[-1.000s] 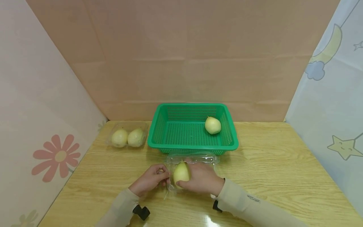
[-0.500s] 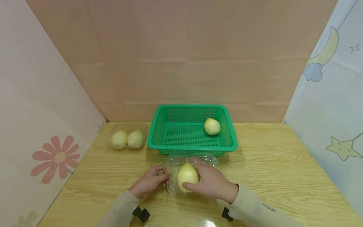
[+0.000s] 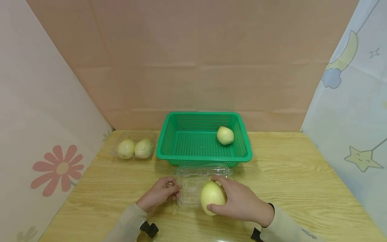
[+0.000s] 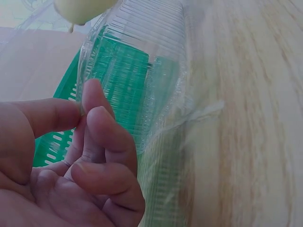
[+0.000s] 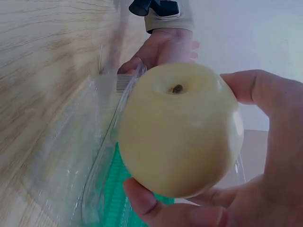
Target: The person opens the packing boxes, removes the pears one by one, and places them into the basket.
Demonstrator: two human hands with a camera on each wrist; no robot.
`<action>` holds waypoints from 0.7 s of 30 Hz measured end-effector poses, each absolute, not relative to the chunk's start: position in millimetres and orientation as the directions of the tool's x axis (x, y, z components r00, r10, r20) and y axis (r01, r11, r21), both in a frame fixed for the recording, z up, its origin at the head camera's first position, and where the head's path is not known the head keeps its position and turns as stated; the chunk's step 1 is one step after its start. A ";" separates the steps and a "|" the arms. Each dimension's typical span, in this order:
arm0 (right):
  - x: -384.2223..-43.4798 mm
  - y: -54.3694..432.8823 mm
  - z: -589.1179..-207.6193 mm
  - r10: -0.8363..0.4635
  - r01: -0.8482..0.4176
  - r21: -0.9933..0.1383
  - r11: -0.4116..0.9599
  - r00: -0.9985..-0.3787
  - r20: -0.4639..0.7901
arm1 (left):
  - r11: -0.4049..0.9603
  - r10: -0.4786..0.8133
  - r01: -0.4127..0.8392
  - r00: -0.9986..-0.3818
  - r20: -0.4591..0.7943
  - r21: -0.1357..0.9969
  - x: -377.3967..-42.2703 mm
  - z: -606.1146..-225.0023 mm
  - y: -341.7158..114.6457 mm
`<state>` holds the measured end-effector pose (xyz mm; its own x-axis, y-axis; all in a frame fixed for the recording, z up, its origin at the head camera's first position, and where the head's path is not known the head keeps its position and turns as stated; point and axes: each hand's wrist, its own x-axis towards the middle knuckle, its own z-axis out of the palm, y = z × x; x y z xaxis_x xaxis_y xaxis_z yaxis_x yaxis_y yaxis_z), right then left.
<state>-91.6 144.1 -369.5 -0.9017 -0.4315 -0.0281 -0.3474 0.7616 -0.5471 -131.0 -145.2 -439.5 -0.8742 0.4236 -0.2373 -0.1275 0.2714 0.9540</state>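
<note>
A clear plastic clamshell box lies unfolded on the table in front of the green basket. My left hand pinches its left rim between thumb and index finger, as the left wrist view shows up close. My right hand grips a pale yellow pear with thumb and fingers spread round its sides. In the head view the pear overlaps the box's right front part. The right wrist view shows the blossom end of the pear facing that camera, with the box's rim behind it.
Beyond the box stands a green perforated basket with one pear at its right side. A second clear box holding two pears sits to the basket's left. Brown and printed sheets wall the table in.
My right hand has lifted the pear out of the left part of the box and carried it right and toward me. The left hand has stayed at the rim.
</note>
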 end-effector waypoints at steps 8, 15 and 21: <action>-91.7 175.7 -361.8 -0.438 -0.328 -0.557 0.763 -0.896 -0.072 | 0.255 0.431 -0.140 -0.869 -0.242 0.957 -131.2 -439.5 -145.4; -94.7 202.6 -352.8 -0.384 -0.273 -0.517 0.812 -0.916 -0.120 | 0.253 0.427 -0.144 -0.871 -0.244 0.957 -130.9 -438.8 -145.7; -99.2 220.2 -344.6 -0.337 -0.241 -0.504 0.830 -0.935 -0.109 | 0.259 0.423 -0.146 -0.872 -0.248 0.955 -131.7 -440.2 -145.6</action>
